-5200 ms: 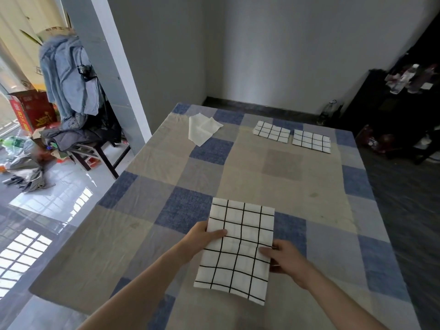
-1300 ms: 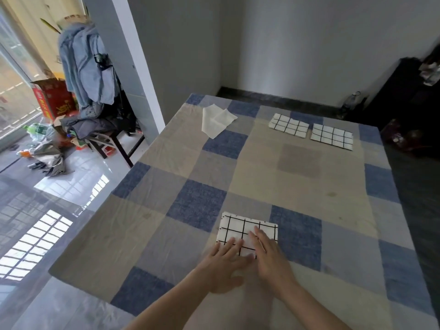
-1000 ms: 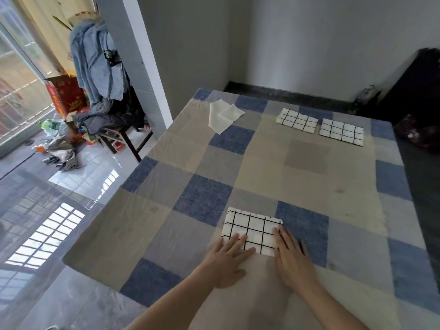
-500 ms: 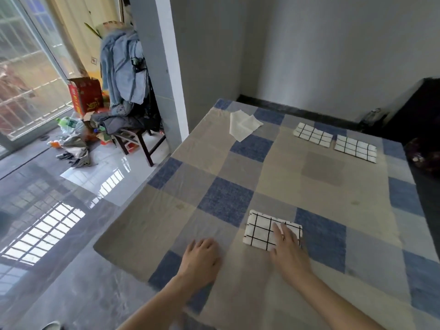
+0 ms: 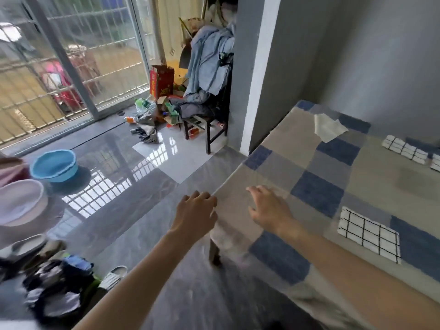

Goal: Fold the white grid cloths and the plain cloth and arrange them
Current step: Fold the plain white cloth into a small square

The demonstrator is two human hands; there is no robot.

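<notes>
Nearby, folded grid cloth [image 5: 368,233] flat, long axis toward table's near-right edge

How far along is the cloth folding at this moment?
Done: the near grid cloth lies folded on the table; a far grid cloth lies folded, with another partly visible at the frame edge. In hand: nothing; the left hand and right hand are free. Left: the plain cloth looks unfolded.
</notes>
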